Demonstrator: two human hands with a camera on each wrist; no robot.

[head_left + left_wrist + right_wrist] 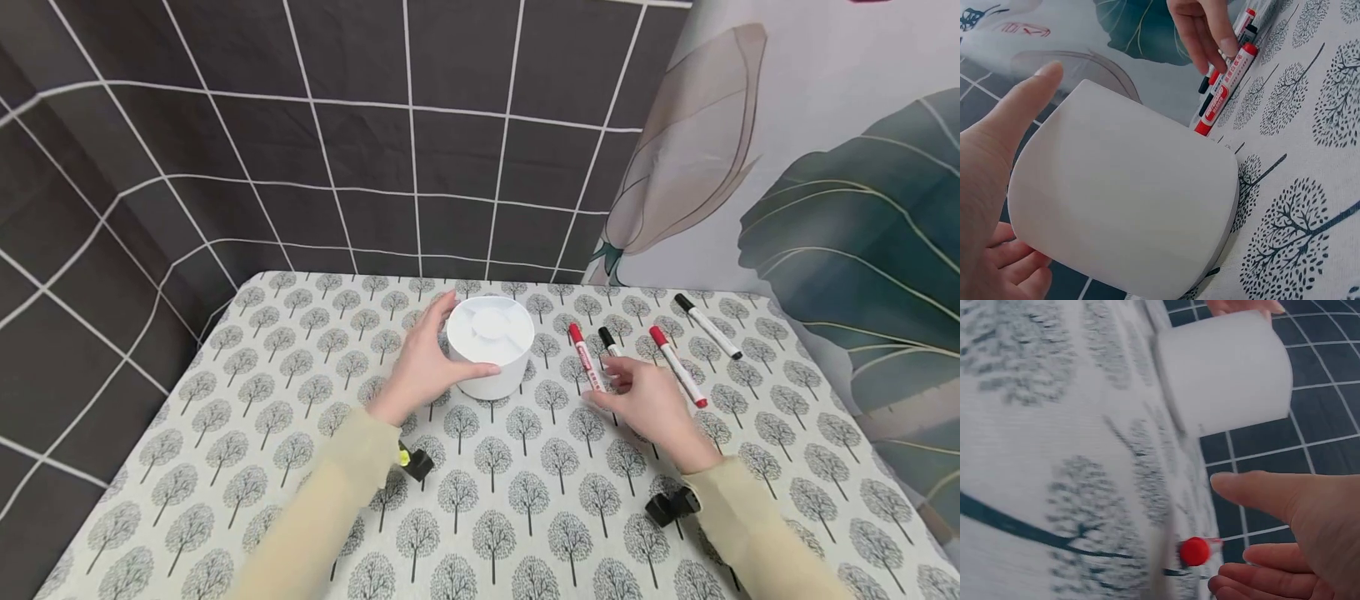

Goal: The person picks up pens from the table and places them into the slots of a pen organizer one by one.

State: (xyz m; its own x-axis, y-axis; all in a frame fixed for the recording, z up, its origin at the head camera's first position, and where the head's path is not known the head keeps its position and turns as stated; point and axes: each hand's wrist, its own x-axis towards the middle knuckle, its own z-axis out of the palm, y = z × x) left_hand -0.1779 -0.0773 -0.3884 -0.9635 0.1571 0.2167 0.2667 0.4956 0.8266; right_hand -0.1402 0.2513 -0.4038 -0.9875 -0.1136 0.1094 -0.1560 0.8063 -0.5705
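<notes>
A white round container [491, 379] with dividers inside stands upright on the table. My left hand [427, 358] holds it from the left, thumb across the front and fingers at the far side. In the left wrist view, the container's smooth wall [1129, 194] lies between the thumb and the curled fingers. My right hand [648, 400] hovers with thumb and fingers apart, close to a red-capped marker [583, 354]. A black-capped marker [609, 340] lies partly hidden behind its fingers. In the right wrist view, the red marker end [1195, 551] sits beyond the hand, with nothing gripped.
Farther right lie another red-capped marker [678, 367] and another black-capped marker [708, 327]. A tree-patterned cloth [495, 500] covers the table. Behind it hang a dark grid-patterned curtain [360, 150] and a floral one [847, 250].
</notes>
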